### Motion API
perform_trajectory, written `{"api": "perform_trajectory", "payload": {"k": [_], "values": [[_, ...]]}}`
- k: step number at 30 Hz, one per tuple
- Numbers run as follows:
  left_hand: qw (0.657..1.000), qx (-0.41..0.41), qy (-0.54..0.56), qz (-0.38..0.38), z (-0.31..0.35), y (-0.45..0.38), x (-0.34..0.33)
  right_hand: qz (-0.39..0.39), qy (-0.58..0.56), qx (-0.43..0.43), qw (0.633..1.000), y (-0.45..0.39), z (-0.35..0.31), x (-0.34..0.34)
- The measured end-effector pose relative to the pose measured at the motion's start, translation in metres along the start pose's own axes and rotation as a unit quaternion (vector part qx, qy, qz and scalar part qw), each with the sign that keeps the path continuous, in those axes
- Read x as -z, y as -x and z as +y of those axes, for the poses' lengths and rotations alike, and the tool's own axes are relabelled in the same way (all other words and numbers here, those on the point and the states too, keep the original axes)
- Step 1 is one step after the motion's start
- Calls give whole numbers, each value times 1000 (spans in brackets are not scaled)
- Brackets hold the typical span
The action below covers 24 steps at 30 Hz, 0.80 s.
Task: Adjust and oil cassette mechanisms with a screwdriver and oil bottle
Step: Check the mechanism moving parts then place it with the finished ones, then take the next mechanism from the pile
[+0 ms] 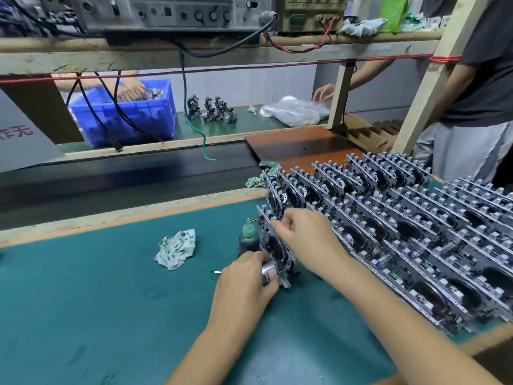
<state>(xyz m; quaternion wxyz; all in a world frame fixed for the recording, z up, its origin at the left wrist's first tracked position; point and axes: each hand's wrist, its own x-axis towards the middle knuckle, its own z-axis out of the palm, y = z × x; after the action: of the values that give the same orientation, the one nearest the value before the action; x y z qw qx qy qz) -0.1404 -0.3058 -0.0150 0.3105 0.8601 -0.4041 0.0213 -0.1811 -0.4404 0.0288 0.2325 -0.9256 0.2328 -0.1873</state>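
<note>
Nearest the camera, two bare forearms are stretched over the green mat (97,301) toward a single cassette mechanism (274,245), which is held upright on its edge. Its silver motor can (269,272), at the lower end, is gripped by the curled fingers of the left hand (244,276). The upper edge of the same mechanism is pinched by the right hand (302,232), whose fingers are bent over the metal frame. Just behind the mechanism and partly hidden by it, an oil bottle (248,237) with a pale green cap is seen standing on the mat. No screwdriver can be made out in either hand. A crumpled white-and-green cloth (176,248) lies on the mat to the left of the bottle, apart from it. To the right, many more mechanisms (402,223) are stacked on edge in close rows. Beyond the mat a dark conveyor belt (125,179) runs across. On the far bench a blue bin (133,120) is reached into by another person's hand, and three further mechanisms (212,109) stand beside a clear plastic bag (294,111).
</note>
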Motion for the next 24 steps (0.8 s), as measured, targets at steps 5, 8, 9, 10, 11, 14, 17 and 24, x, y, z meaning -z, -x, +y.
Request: {"api": "perform_trajectory", "payload": {"k": [5,8,9,10,11,14,17,24], "values": [[999,-47,-2,-1,17,-18,-14,21,40,-13,999,-1,13,22],[998,-52,-16,-39,26,-22,-32,-1,132,-38,991,3,24,25],[997,-50,-24,-53,28,-21,-38,-5,158,-45,986,5,27,23],[997,-45,-32,-60,29,-19,-43,-3,177,-48,983,8,28,21],[997,-40,-38,-62,30,-17,-47,0,188,-49,981,10,29,20],[995,-37,-61,-63,33,-21,-50,8,214,-55,975,10,25,21],[992,-37,-89,-78,36,-26,-48,64,286,-36,955,12,16,24],[992,-126,-22,-8,25,-13,-7,74,122,87,986,29,-30,17]]}}
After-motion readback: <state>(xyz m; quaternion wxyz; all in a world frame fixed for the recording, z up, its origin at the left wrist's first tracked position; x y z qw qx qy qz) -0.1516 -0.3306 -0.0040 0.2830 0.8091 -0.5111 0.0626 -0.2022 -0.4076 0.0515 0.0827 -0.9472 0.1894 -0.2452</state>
